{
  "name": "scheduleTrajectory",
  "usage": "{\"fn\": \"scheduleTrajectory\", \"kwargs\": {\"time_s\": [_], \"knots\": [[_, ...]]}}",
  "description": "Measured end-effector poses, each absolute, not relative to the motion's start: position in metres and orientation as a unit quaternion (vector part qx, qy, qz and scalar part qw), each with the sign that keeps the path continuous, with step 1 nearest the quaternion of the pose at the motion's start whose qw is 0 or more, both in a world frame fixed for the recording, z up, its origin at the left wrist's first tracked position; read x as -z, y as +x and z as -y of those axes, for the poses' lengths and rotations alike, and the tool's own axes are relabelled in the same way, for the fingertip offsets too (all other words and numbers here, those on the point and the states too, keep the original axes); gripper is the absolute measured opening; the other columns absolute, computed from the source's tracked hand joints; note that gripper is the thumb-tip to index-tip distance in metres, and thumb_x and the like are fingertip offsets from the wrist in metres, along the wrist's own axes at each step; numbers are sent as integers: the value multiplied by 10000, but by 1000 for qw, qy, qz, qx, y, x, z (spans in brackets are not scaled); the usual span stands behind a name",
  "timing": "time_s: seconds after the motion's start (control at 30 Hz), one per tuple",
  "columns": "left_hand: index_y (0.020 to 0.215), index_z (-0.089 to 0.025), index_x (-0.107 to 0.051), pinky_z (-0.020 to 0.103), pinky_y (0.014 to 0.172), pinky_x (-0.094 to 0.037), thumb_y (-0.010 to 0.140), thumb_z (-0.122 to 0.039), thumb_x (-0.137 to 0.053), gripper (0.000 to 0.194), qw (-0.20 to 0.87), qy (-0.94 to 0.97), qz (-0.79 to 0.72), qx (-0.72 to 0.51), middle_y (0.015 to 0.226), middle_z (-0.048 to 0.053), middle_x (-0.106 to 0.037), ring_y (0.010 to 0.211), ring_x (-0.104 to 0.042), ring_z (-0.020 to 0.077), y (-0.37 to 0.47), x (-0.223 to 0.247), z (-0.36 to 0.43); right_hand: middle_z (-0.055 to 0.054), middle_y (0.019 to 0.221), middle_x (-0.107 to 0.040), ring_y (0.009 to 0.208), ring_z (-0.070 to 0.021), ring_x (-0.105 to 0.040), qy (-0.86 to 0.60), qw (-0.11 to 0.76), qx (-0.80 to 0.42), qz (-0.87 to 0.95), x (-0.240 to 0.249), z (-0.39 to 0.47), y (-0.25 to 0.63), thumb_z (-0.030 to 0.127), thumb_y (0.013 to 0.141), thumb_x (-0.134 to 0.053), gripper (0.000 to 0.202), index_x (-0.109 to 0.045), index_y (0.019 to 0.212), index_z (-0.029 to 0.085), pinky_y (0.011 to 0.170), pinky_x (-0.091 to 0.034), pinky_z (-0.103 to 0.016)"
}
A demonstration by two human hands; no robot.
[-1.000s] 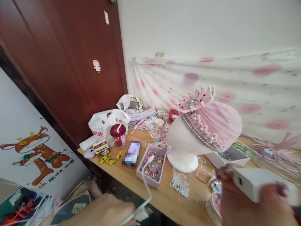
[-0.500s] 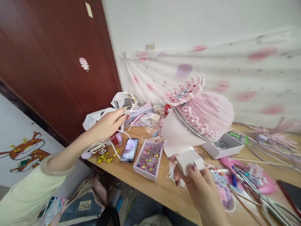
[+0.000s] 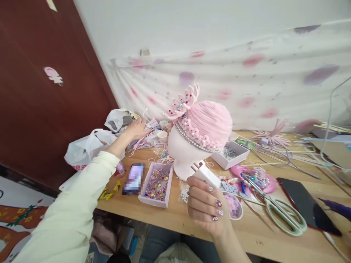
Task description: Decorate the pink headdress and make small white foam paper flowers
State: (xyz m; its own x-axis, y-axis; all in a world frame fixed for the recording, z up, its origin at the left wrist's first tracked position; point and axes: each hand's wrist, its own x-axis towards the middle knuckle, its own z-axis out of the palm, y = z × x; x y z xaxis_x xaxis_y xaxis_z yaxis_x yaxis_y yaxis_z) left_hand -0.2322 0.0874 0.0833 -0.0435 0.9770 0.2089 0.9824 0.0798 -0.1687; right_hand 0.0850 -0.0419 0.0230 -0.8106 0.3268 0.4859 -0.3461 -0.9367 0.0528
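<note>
My right hand (image 3: 205, 204) is closed around a white charger plug (image 3: 206, 176), holding it above the table's front edge with its metal prongs pointing up and left. My left hand (image 3: 138, 128) reaches to the back of the table, beside a bundle of pale fuzzy craft stems (image 3: 153, 126). A thin white cable (image 3: 146, 113) rises by its fingers, which look bent around it, though the fingertips are partly hidden. Between and behind my hands stands a white foam head (image 3: 179, 157) wearing a pink fuzzy cap (image 3: 210, 122) with bead strings, flowers and a crown-like ornament (image 3: 183, 104).
A box of colourful gems (image 3: 157, 184) sits beside a phone (image 3: 133, 179) and yellow-wrapped sweets (image 3: 106, 194). White plastic bags (image 3: 87, 146) lie at left. On the right are green-handled scissors (image 3: 287, 217), a dark phone (image 3: 307, 204) and a grey-white box (image 3: 230, 155).
My left hand, with a white cable at its fingers before, has moved back toward the craft stems. My right hand has turned the plug so its prongs show. The view has swung right.
</note>
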Motion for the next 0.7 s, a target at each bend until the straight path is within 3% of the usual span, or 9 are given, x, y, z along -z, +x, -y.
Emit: {"fn": "scheduleTrajectory", "kwargs": {"time_s": [0.17,0.27,0.47,0.7], "knots": [[1187,-37,-560,426,982,-396,894,-332,-465,427,139,-636,757,-56,1235,256,-573,1187,-537,367,-239,-40,-106,67,459,-436,327,-34,-355,301,154,-941,-17,-13,40,85,156,962,-362,258,-490,738,147,318,-267,-122],[1186,-29,-575,454,1001,-378,883,-329,-496,433,126,-620,770,-83,1264,263,-564,1215,-513,382,-239,-23,-111,73,453,-438,345,-32,-369,294,160,-942,-9,-13,39,85,169,971,-371,243,-532,796,120,324,-285,-112],[1184,-145,-590,515,1032,-398,890,-398,-597,389,65,-608,782,-119,1295,123,-578,1220,-520,282,-236,2,-114,81,488,-430,371,-16,-357,232,215,-949,19,-17,36,88,199,994,-405,221,-577,978,60,323,-245,-87],[1179,-163,-589,490,960,-478,904,-390,-591,357,9,-573,814,-96,1240,95,-603,1112,-589,246,-233,2,-109,112,476,-322,379,-11,-254,141,253,-956,41,-16,34,91,228,929,-615,119,-626,989,126,352,-189,-83]]}}
